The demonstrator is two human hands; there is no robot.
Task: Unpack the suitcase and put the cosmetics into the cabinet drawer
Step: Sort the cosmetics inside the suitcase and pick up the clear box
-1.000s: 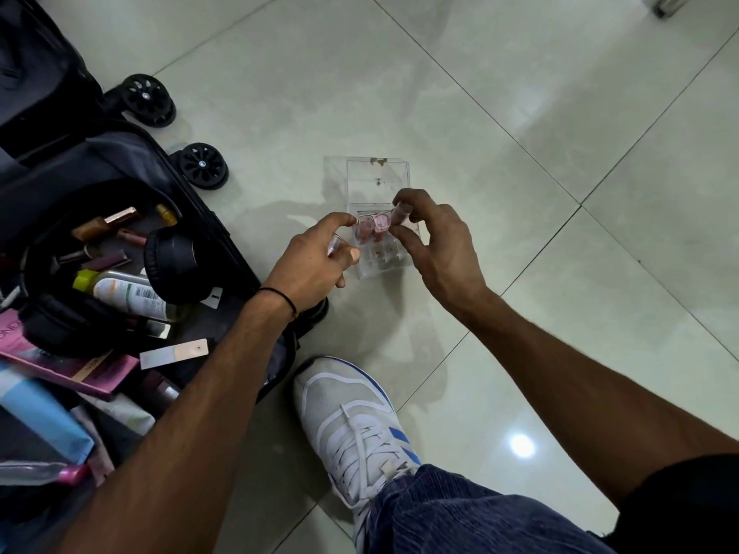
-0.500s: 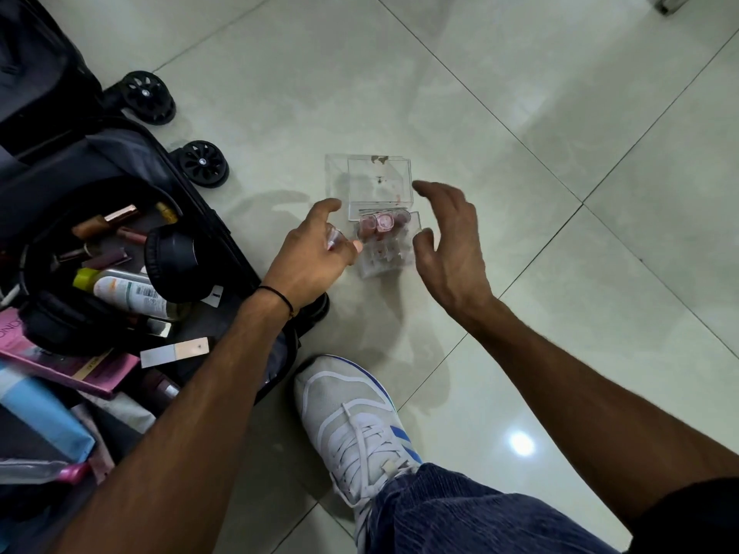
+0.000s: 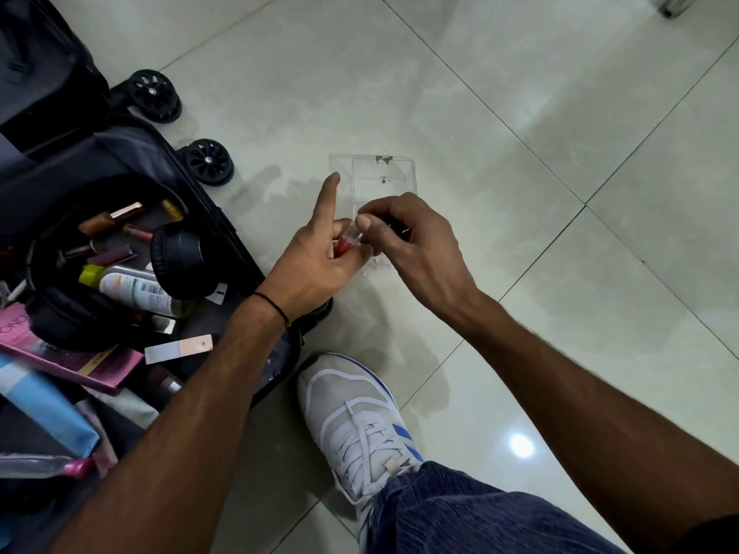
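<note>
— What is being held, and by which hand?

— A small red tube with a clear end is gripped in the left hand. The thumb and lower fingers are curled round it, and the index finger is held straight, pointing far. The clear end is pinched between the thumb and a fingertip of the right hand.

— Why would both hands be needed for so small a thing?

— Probably the body is being steadied by one hand so that the end can be turned or aimed by the other. A slim tube is easily dropped on hard tile.

— Where is it in relation to the cabinet?

— It is held above the floor, just on the near side of the clear acrylic cabinet, which is set to the right of the open suitcase, within reach of both. The drawer is mostly hidden behind the hands, so its state cannot be told.

— How much is judged to be left?

— A good deal. A spray can, slim tubes, a pink box and a blue tube are seen lying in the suitcase.

— What should be watched?

— The cabinet looks light, so it could be pushed along the glossy floor.
</note>
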